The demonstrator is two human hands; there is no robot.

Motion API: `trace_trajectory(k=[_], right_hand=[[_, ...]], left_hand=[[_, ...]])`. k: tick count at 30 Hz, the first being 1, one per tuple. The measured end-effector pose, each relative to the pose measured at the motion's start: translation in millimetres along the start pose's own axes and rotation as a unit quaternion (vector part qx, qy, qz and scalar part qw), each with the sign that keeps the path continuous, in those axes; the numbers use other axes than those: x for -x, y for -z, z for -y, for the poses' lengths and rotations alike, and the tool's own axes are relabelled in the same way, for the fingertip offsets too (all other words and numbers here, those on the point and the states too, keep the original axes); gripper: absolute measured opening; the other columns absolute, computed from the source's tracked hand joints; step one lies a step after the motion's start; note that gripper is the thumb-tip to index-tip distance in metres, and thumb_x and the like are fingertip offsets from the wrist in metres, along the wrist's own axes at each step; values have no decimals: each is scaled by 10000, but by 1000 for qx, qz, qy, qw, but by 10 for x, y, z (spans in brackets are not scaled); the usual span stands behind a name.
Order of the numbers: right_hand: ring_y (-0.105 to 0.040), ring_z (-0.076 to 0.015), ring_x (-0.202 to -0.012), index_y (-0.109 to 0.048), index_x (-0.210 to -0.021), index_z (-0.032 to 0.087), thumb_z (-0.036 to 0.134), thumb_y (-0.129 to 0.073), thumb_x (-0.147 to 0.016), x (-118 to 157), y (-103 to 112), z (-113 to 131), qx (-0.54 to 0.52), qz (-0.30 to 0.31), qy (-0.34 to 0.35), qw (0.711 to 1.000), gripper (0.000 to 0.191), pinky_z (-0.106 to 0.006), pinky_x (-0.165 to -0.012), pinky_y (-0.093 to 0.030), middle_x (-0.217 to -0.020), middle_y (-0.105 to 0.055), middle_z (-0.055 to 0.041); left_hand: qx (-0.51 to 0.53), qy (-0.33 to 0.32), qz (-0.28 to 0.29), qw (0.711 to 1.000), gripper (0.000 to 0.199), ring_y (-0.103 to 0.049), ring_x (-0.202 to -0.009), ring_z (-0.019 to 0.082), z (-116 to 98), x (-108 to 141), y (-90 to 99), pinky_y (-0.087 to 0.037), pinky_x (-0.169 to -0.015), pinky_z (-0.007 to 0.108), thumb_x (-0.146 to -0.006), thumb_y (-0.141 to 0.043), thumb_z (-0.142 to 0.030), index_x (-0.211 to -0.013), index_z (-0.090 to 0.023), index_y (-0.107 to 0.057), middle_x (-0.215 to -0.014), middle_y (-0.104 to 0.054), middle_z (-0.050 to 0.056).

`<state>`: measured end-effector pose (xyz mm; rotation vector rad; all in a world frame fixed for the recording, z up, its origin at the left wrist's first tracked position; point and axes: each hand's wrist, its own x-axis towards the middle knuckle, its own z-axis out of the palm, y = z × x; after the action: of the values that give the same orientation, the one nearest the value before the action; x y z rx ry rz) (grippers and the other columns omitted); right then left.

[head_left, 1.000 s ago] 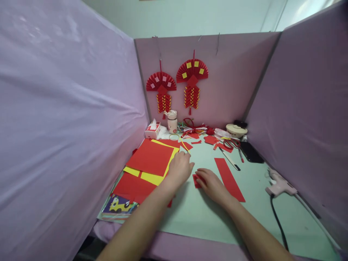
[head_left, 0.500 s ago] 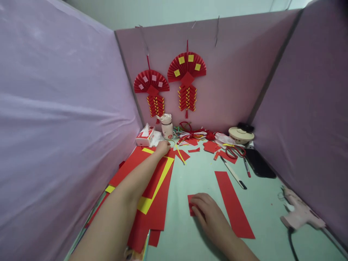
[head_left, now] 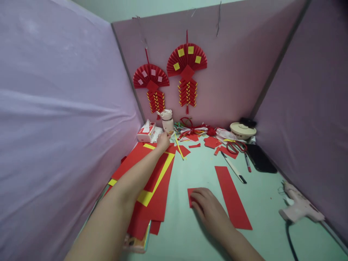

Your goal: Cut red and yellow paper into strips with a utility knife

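My left hand [head_left: 164, 141] reaches to the back of the table, its fingers pinched on a small pale ring [head_left: 172, 133] that looks like a roll of tape, in front of the white bottle [head_left: 168, 123]. My right hand [head_left: 206, 203] lies over a small red paper piece [head_left: 189, 198], fingers bent and resting on it; most of the piece is hidden beneath them. To the right of this hand a long red paper strip [head_left: 233, 199] lies flat. Under my left forearm are stacked red sheets [head_left: 159, 208] and a yellow sheet [head_left: 145, 197].
At the right lie a utility knife [head_left: 233, 167], red-handled scissors [head_left: 236, 147], a pen [head_left: 247, 162], a black phone [head_left: 261, 158] and a glue gun [head_left: 300, 206] with its cord. A tissue box [head_left: 146, 132] stands at the back left. Red fan decorations [head_left: 187, 65] hang on the back wall.
My left hand has closed on the pale ring and lifted it slightly off the table. My right hand stays on the small red piece. The view has tilted slightly downward.
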<state>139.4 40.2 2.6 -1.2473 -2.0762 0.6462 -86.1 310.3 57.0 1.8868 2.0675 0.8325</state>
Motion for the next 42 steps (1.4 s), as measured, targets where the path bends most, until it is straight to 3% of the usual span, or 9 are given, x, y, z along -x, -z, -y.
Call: trace_trajectory(k=[7, 12, 20, 23, 27, 30, 34, 37, 42], right_hand=[[-564, -262, -1204, -695, -1151, 182, 129, -459, -944, 30, -40, -54, 94, 10, 21, 995, 319, -428, -1036, -460, -1246, -661, -114], [-569, -265, -1184, -701, -1133, 138, 88, -438, -940, 109, -54, 45, 159, 30, 16, 987, 330, -394, -1001, -468, -1251, -658, -134], [-579, -276, -1186, -710, -1132, 136, 141, -458, -939, 378, -124, 42, 146, 2, 28, 989, 317, -427, -1030, -451, -1260, -661, -155], [-551, -268, -1243, -695, -1151, 178, 223, -486, -935, 371, -101, 23, 63, -101, 16, 993, 304, -458, -1074, -422, -1326, -623, -143], [-562, -249, -1216, -568, -1332, 223, 357, -619, -856, 206, 26, 12, -128, -269, -47, 953, 497, -452, -1019, -468, -1382, -561, -140], [-608, -237, -1123, -603, -1287, 251, 428, -711, -788, 82, 131, 24, -295, -214, -76, 928, 539, -403, -908, -512, -1279, -641, -111], [-637, -183, -811, -736, -980, 207, 477, -758, -750, 47, 133, 47, -410, -156, -95, 894, 356, -327, -743, -500, -878, -732, -60], [-611, -152, -720, -730, -945, 206, 502, -783, -717, 75, 46, 38, -450, -179, -117, 867, 378, -281, -637, -468, -799, -709, -35], [-618, -138, -707, -712, -897, 200, 500, -845, -642, 101, -42, -20, -522, -188, -142, 820, 416, -251, -586, -476, -838, -713, -35]], left_hand=[[186, -6, -29, 982, 103, -604, -875, 196, -213, 703, 385, -434, -853, 304, -859, -548, -150, -776, -189, -597, -824, -673, 28], [339, 4, -27, 940, 115, -557, -749, 151, -244, 1310, 560, -439, -797, 269, -849, -510, -206, -744, -190, -554, -732, -613, 2], [531, 11, 55, 846, 180, -543, -712, 120, -275, 2489, 300, -432, -743, 235, -836, -630, -358, -774, -194, -590, -763, -614, 2], [589, 13, 92, 803, 182, -560, -771, 119, -271, 2750, 189, -443, -791, 232, -815, -682, -356, -816, -197, -593, -786, -612, -7], [649, 15, 161, 743, 259, -556, -779, 117, -200, 2894, 130, -450, -780, 232, -773, -762, -376, -834, -187, -596, -790, -603, -7], [681, 21, 213, 700, 318, -551, -760, 118, -132, 2922, 124, -462, -727, 239, -750, -804, -398, -835, -179, -589, -790, -589, -3], [710, 41, 236, 662, 359, -567, -753, 115, -82, 2912, 126, -481, -693, 243, -739, -829, -403, -873, -181, -581, -799, -583, -6], [713, 63, 227, 660, 372, -597, -779, 111, -69, 2891, 102, -490, -688, 227, -732, -842, -375, -941, -182, -602, -838, -615, 0], [681, 78, 224, 693, 363, -626, -806, 123, -68, 2900, 32, -500, -652, 203, -690, -874, -312, -939, -134, -679, -877, -664, 44]])
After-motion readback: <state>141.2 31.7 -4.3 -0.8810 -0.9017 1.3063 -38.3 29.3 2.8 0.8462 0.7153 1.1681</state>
